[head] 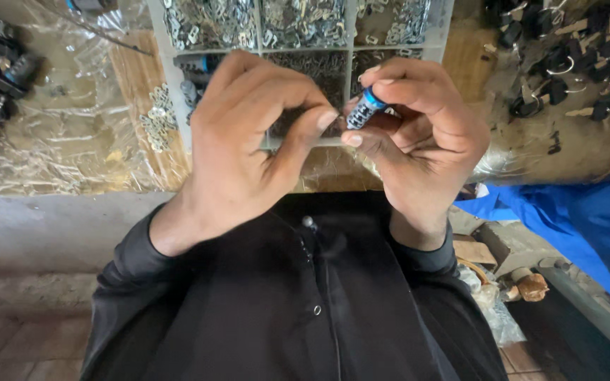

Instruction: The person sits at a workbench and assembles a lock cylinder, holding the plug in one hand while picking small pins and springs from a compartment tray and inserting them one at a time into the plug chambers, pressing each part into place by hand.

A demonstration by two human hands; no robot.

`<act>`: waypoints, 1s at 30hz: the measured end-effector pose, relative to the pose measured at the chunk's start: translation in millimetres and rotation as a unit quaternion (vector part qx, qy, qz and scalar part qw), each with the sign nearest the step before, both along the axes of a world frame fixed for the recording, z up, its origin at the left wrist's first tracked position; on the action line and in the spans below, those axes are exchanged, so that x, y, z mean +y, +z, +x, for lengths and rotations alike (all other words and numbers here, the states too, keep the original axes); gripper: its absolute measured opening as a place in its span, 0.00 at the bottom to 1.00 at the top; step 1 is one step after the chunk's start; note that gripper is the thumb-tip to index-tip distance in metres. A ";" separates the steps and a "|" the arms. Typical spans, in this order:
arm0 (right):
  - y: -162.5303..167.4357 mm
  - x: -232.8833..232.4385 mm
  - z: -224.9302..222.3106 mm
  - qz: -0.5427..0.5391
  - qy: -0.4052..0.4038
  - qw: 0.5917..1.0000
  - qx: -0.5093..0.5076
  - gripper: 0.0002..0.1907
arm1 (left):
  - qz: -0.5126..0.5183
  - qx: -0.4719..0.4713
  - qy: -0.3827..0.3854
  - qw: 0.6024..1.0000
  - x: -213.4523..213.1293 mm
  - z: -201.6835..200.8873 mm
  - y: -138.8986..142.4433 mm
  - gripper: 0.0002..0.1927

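My right hand (425, 144) holds a small cylindrical part (365, 108) with a blue body and a black end, gripped between thumb and forefinger in front of my chest. My left hand (245, 148) is curled beside it, thumb and fingers pinched together just left of the part's black end. Whether something tiny sits in that pinch is hidden. Both wrists come out of black sleeves, and my black buttoned shirt (305, 303) fills the lower frame.
Behind the hands lies a white compartment tray (168, 70) filled with small metal pieces. Loose metal bits (155, 121) rest on a wooden board beside crinkled clear plastic (58, 141). Black parts with metal hooks (573, 63) are heaped at the upper right. A blue cloth (580, 219) is at right.
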State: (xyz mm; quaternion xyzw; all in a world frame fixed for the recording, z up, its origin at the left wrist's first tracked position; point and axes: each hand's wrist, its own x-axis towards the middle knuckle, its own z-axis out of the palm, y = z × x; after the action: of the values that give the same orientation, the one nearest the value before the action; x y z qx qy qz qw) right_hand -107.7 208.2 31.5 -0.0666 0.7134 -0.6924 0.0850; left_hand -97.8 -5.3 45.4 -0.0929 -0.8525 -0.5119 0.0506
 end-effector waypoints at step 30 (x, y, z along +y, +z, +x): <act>-4.7 -2.6 3.3 0.033 -0.011 0.999 0.027 0.20 | 0.035 0.016 -0.012 0.999 2.5 2.2 0.9 0.09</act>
State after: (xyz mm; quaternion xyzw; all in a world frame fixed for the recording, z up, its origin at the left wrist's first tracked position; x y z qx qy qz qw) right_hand -104.4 205.6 26.8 -0.0742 0.7388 -0.6672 0.0602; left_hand -95.6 -2.8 46.3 -0.1097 -0.8320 -0.5404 0.0608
